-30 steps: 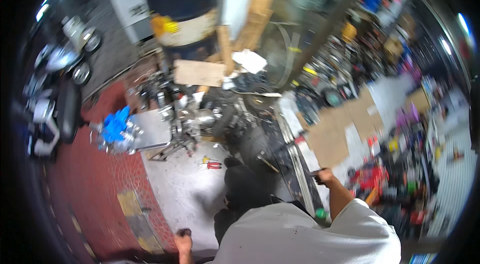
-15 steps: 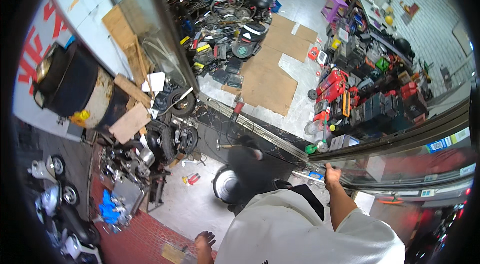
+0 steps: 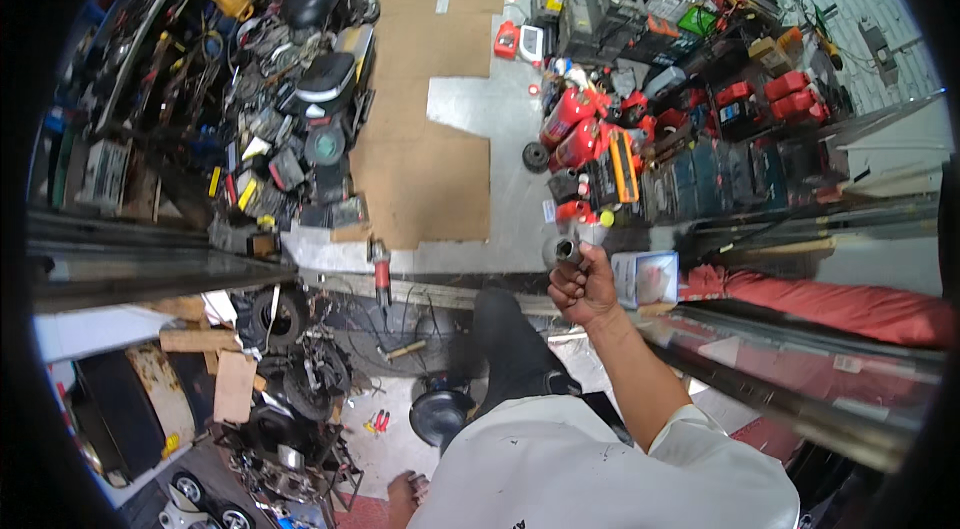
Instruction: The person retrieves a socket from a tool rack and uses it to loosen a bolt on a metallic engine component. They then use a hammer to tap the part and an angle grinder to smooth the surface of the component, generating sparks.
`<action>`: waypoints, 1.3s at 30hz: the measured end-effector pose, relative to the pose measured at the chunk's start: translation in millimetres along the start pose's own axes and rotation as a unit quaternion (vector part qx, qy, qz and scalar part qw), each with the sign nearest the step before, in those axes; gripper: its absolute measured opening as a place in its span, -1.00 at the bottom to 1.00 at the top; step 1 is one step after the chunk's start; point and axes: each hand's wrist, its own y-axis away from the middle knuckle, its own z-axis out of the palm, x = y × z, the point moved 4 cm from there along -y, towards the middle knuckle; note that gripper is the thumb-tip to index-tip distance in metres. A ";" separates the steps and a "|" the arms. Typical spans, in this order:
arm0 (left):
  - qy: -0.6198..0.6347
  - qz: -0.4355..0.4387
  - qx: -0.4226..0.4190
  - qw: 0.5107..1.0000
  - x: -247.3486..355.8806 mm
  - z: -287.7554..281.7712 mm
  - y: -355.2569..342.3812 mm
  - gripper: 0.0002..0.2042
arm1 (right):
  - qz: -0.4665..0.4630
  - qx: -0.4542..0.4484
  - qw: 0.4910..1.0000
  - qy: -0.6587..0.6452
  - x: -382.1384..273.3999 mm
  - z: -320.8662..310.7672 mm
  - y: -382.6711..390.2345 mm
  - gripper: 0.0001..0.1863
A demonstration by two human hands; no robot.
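Note:
My right hand (image 3: 587, 289) is raised above the doorway sill, its fingers wrapped round a short hollow metal cylinder (image 3: 567, 250). The round end with a dark hole points up; the rest is hidden in my grip, and the exact kind of part cannot be made out. Low in the view my left hand (image 3: 407, 491) hangs beside my white shirt, fingers loosely apart, with nothing seen in it. Nearest to that hand, on the pale floor, lie red-handled pliers (image 3: 378, 422). A round black stool (image 3: 440, 417) stands by my leg.
A red angle grinder (image 3: 381, 274) and a hammer (image 3: 404, 350) lie by the metal door sill (image 3: 450, 291), among cables. Flattened cardboard (image 3: 420, 179) covers the floor beyond. Piled parts (image 3: 285, 169) line the left; red fire extinguishers (image 3: 575, 124) and batteries (image 3: 690, 179) line the right.
The view has turned right and moved forward toward the doorway. My right hand has left the glass door's edge and now holds the metal cylinder up. My left hand still hangs low.

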 end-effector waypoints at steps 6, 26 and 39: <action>-0.041 0.087 -0.029 0.995 271.7 114.4 125.1 -0.68 | 0.015 -0.147 0.984 -0.100 -110.8 143.7 -70.4 -0.63; -0.008 0.172 -0.085 0.981 922.1 367.8 28.7 -0.70 | -0.113 0.131 0.985 -0.025 -358.3 296.3 -427.3 -0.69; 0.069 0.164 -0.087 0.980 1314.2 574.8 104.9 -0.86 | -0.089 0.111 0.974 0.178 -603.8 484.2 -881.5 -0.68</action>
